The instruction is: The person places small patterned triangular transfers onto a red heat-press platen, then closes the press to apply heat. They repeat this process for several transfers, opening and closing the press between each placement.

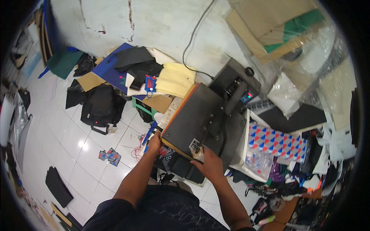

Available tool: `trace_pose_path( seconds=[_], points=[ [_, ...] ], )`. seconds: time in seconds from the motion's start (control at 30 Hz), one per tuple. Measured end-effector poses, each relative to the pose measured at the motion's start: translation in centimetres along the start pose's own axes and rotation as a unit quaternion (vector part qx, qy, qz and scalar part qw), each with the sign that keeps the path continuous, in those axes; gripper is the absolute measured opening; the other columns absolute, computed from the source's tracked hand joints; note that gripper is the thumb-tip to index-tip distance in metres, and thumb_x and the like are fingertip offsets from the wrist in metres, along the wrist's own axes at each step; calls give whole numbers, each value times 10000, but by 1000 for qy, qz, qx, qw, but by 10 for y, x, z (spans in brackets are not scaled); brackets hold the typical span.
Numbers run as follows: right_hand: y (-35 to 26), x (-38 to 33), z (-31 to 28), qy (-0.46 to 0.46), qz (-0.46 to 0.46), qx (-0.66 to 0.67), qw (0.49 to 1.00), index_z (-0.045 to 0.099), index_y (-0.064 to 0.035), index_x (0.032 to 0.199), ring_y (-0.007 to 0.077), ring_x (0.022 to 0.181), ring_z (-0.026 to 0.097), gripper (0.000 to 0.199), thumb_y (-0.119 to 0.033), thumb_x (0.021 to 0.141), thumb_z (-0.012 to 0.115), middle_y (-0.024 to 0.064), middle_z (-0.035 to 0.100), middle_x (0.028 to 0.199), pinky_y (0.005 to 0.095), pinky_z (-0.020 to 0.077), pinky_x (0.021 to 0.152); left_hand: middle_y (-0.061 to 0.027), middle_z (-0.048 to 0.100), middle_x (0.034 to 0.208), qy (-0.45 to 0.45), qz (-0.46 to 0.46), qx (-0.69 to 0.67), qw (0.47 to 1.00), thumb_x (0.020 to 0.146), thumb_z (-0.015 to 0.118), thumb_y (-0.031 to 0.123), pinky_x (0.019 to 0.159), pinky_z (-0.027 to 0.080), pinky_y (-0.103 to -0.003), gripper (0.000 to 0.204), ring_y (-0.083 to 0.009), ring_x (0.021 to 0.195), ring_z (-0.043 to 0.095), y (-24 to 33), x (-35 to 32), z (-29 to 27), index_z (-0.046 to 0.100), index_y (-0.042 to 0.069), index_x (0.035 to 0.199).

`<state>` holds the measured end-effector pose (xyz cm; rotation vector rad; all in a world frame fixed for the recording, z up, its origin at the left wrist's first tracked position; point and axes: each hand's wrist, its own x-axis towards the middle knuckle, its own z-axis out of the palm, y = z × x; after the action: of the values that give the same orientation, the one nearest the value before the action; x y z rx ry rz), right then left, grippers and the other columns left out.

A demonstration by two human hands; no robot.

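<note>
A black heat press point(196, 115) stands before me, its broad flat upper plate tilted across the view. Beneath the plate, dark fabric with grey print point(168, 156) shows at the near edge. My left hand point(154, 144) is at the plate's left corner, fingers drawn together; what they pinch, if anything, is hidden by the edge. My right hand point(210, 164) is closed round the worn, wrapped handle point(197, 153) at the plate's near side, thumb pointing left. A small display glows on the control box point(246, 97) behind.
Left of the press lie folded yellow cloth point(178, 79), a phone point(139, 80) and dark sheets. A black backpack point(102, 106) and patterned scraps point(111, 156) are on the tiled floor. At right, a white bin point(247, 146) holds patterned material point(275, 142), beside heaped scraps. A cable point(189, 46) runs up the wall.
</note>
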<state>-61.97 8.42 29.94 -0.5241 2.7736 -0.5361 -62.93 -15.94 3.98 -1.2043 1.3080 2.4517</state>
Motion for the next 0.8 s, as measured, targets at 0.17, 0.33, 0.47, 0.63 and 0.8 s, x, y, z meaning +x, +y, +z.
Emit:
trace_pose_path(
  seconds=[0.17,0.33,0.47,0.63,0.8],
  points=[
    [7,39,-25,-212,19,9,977,618,12,1099,386,1001,647,658,-522,733,732,232,669,1048,438,510,868,-136,674,1059,-46,-44,-254,965,997,431,383,895,508,-397,445,-255,937,654,4,-4,28,583,13,1192],
    [41,53,-8,-319,13,86,944,605,-13,1153,377,981,651,619,-464,747,731,229,669,1037,423,504,860,-148,675,1108,-96,-72,-338,933,956,477,336,927,502,-396,421,-267,987,657,-9,11,24,584,9,1199],
    [51,56,0,-352,39,123,927,600,-21,1159,348,926,668,576,-416,757,719,212,678,991,412,515,831,-147,678,1076,-88,-102,-353,926,928,492,351,896,514,-396,428,-273,943,660,-13,18,29,592,12,1168],
    [42,63,-9,-414,88,129,897,592,-38,1179,272,745,691,506,-317,762,665,182,687,909,378,547,706,-143,682,982,19,-111,-348,931,900,512,319,820,537,-407,358,-269,858,663,-3,6,40,626,18,1057],
    [26,66,-18,-427,141,143,882,602,2,1121,182,677,653,423,-225,769,660,110,674,810,334,532,659,-133,653,929,97,-58,-357,927,906,521,317,764,513,-393,354,-260,816,635,-38,32,32,633,-14,964]
  ],
)
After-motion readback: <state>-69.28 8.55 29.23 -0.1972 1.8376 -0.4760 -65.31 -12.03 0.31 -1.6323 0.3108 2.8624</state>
